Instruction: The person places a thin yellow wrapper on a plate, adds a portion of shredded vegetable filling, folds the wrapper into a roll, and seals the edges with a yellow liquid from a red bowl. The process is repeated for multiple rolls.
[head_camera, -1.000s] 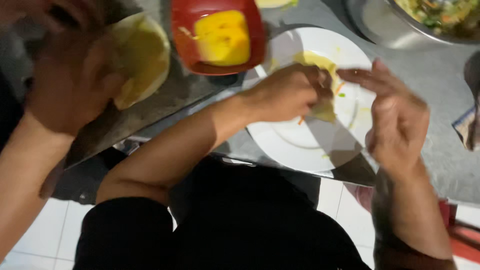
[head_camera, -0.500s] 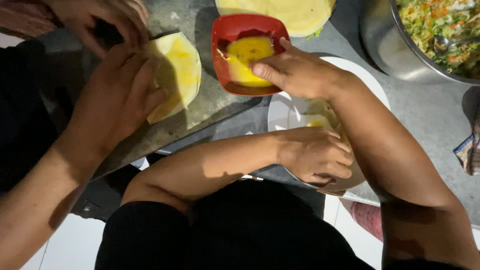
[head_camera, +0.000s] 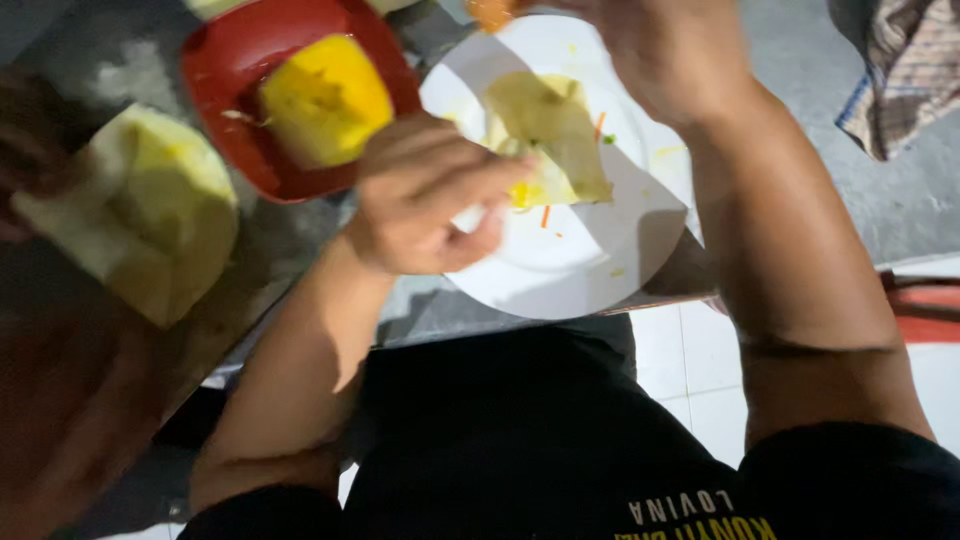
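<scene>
Blurred brown shapes filled the left edge of the view: another person's hand (head_camera: 40, 160) and forearm, smeared by motion, so that its grip could not be read. It lay against a pale yellow folded wrapper (head_camera: 150, 215) on the dark board (head_camera: 250, 270). The right hand (head_camera: 660, 50) was cut off by the top of the frame, fingers out of sight, so whether it was open or closed could not be told; a scrap of orange filling (head_camera: 492, 12) showed just beside it at the very edge.

Around these, a red square bowl (head_camera: 225, 60) held yellow liquid (head_camera: 325, 100) (egg, by the look of it), touching the rim of the white plate (head_camera: 570, 270). A checked cloth (head_camera: 900, 70) lay on the grey counter (head_camera: 800, 60) at upper right, well apart from the plate. White floor tiles (head_camera: 690, 370) showed below the counter's edge, and the person's black shirt (head_camera: 520, 440) filled the bottom. The right forearm crossed the plate's right side and hid that part of the rim.

On the plate lay a folded wrapper (head_camera: 550, 130), pale green-yellow, with flecks of orange and green about it. The left hand (head_camera: 430, 195) hovered over the plate's left side, fingers curled half closed, its fingertips (head_camera: 500, 185) at the lower left corner of that wrapper, seemingly pinching it, though blur kept this uncertain.
</scene>
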